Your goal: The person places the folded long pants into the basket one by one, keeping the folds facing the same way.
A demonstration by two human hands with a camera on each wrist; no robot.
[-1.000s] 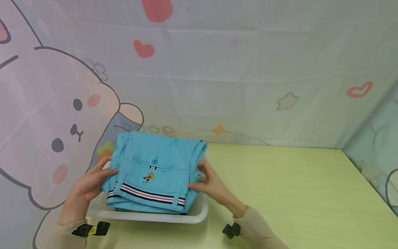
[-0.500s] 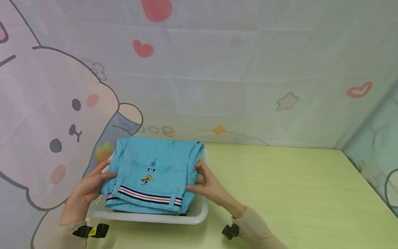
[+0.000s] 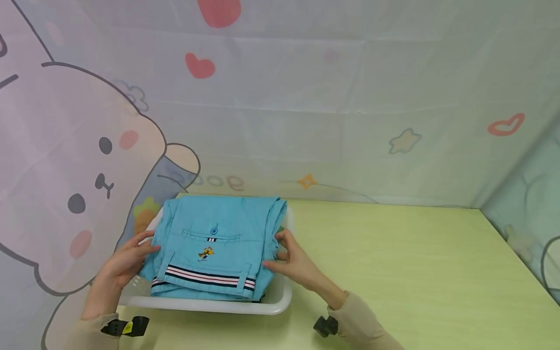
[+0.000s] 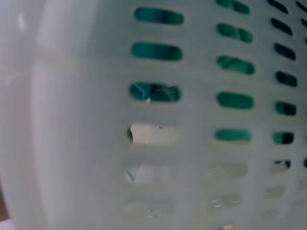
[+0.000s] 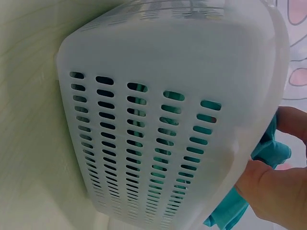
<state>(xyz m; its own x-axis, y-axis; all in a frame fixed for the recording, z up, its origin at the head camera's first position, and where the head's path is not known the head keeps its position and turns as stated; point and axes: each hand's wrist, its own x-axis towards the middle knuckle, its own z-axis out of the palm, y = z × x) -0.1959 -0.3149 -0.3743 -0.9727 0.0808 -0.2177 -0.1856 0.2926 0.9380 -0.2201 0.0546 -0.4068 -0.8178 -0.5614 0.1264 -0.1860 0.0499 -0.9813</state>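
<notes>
Folded light-blue shorts (image 3: 214, 245) with a striped waistband and a small embroidered figure lie on top of a white slotted plastic basket (image 3: 280, 296). My left hand (image 3: 127, 260) holds the shorts' left edge, thumb on top. My right hand (image 3: 290, 260) pinches the right edge. The right wrist view shows the basket's slotted wall (image 5: 158, 129) close up, with blue cloth (image 5: 230, 208) under my fingers (image 5: 268, 191). In the left wrist view only the basket wall (image 4: 86, 120) fills the frame, teal showing through its slots.
The basket stands at the left end of a pale green table (image 3: 393, 272). A cartoon-printed cloth backdrop (image 3: 280, 97) hangs close behind and wraps round the right side. Black wrist cameras (image 3: 325, 326) sit on both sleeves.
Both hands have lowered the folded shorts a little, down into the basket. The grips stay the same.
</notes>
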